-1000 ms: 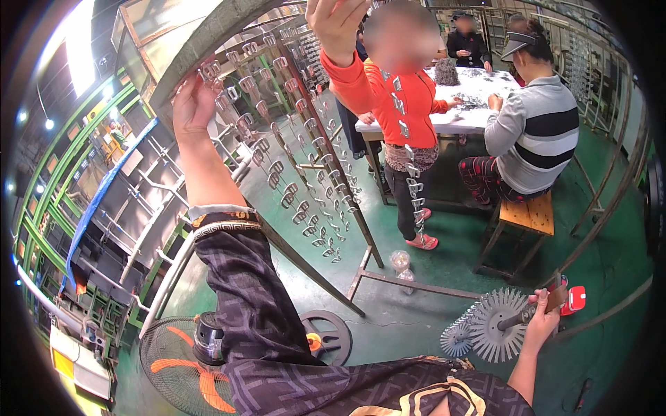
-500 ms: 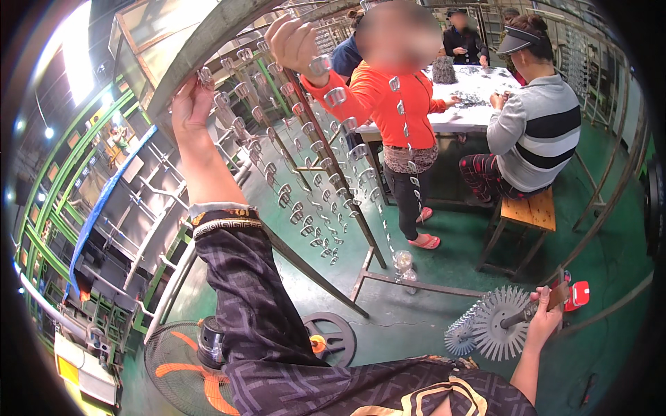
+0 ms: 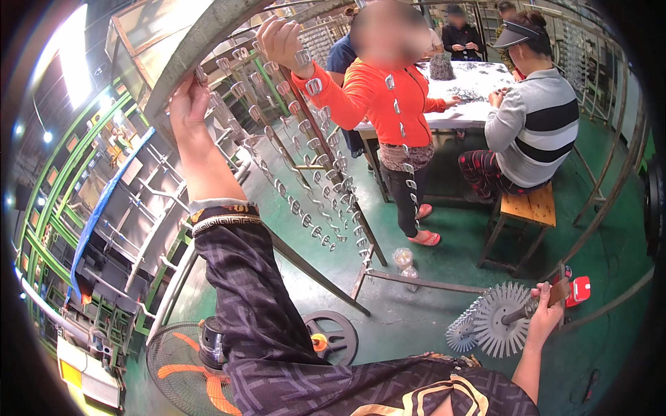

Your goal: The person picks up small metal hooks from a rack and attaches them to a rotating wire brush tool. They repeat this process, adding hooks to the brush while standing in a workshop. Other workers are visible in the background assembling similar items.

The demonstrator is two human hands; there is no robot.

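While the left hand (image 3: 186, 104) is raised high at the upper left, its fingers are curled against the slanted metal rack (image 3: 305, 173), close to one of the small silver clips (image 3: 200, 73) near the rack's top bar; whether it pinches that clip or only touches it cannot be told. Rows of the same clips hang along the rack's thin rods, running down toward the green floor (image 3: 416, 326). Low at the right, the right hand (image 3: 544, 315) is closed around the handle of a round spiked holder (image 3: 498, 320), a disc whose rim bristles with small silver pieces, and a second, smaller disc of the same kind sits just beside it to the left. Behind that hand a red object (image 3: 577, 290) lies on the floor. On the far side of the rack stands a person in an orange top (image 3: 385, 104), whose own hand (image 3: 277, 41) reaches up to a clip high on the rack. To the right, another person in a grey striped top (image 3: 531, 132) sits on a wooden bench (image 3: 527, 208) at a tabletop (image 3: 472, 83) strewn with small parts. A floor fan with orange blades (image 3: 184, 364) stands at the lower left, near a black wheel (image 3: 333, 336) lying flat on the floor.
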